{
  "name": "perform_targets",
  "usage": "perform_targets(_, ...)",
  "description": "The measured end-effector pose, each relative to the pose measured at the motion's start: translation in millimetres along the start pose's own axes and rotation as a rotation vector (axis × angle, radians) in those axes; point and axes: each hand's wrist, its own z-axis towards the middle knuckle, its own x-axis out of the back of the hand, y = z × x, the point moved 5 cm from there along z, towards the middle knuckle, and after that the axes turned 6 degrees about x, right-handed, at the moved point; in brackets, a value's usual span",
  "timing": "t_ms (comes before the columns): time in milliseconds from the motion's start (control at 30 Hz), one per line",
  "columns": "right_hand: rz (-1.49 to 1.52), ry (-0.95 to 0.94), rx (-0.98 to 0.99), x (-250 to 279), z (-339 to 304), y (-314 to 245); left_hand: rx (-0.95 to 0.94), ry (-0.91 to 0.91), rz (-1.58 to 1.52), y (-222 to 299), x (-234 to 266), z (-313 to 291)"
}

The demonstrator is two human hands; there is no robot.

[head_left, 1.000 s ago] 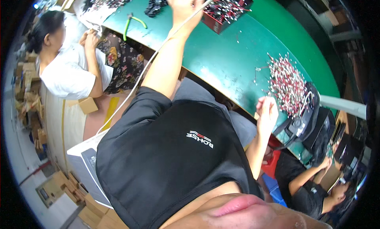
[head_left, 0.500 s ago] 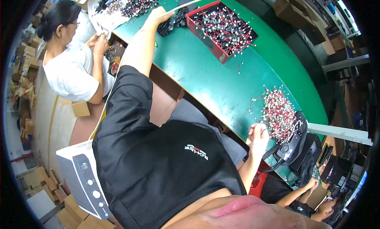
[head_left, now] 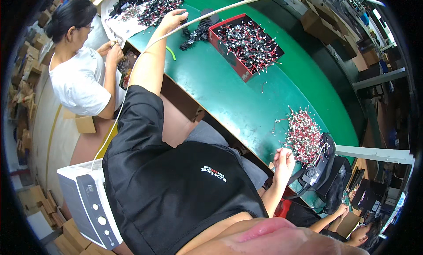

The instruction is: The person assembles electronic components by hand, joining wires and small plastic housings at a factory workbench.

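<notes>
While holding the left hand [head_left: 171, 21] out at arm's length over the left part of the green table [head_left: 220, 85], hold the right hand [head_left: 283, 160] low by the front edge, close beside a heap of red-and-white wired pieces [head_left: 305, 138]. Have the left one just beside or over a cluster of black parts [head_left: 194, 38]; cannot tell whether grasping some or quite loose. Have the right one half curled, fingertips drawn together; cannot make out anything pinched there. Find more wired pieces [head_left: 249, 41], black, red and white, filling an open red box [head_left: 243, 73] beyond the black parts and spilling over its right rim, with one single piece [head_left: 263, 86] loose on the table nearby. See another pile [head_left: 161, 10] farther left, beside and partly on a white cloth [head_left: 121, 24]. Notice a curved green handle [head_left: 171, 53] next to the left forearm [head_left: 147, 68]. Trace a white cable [head_left: 233, 5] from a white boxlike device [head_left: 83, 202], across that forearm, toward the upper right. Spot a black strapped device [head_left: 312, 173] against the right-hand heap. See also one person [head_left: 81, 81] in white at the left, hands together, and a second person [head_left: 327, 220] at the lower right, hands at a small green thing [head_left: 346, 197].
</notes>
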Motion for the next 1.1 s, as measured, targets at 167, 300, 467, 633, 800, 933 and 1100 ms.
perform_targets(167, -0.012, -0.045, 0.012, -5, -3, -3, 0.027, 0.047, -0.115, 8, 0, -5)
perform_targets(300, -0.002, -0.034, 0.041, 0, -11, 2, 0.027, 0.088, -0.034, 12, 9, 0)
perform_targets(467, 0.089, 0.011, 0.036, 8, -25, 4, 0.283, -0.003, -0.580, 3, 9, -2)
perform_targets(633, 0.060, -0.013, 0.054, 18, -38, 9, 0.027, -0.136, -0.749, 27, -11, -61)
perform_targets(800, -0.027, -0.037, -0.003, 9, -42, 11, 0.048, -0.791, -0.578, 38, -127, -181)
perform_targets(933, -0.080, -0.116, 0.390, -28, -39, -23, 0.128, -1.063, -0.407, 28, -215, -302)
perform_targets(1100, -0.428, -0.160, 0.632, -58, -47, -91, 0.188, -1.140, -0.386, 29, -255, -374)
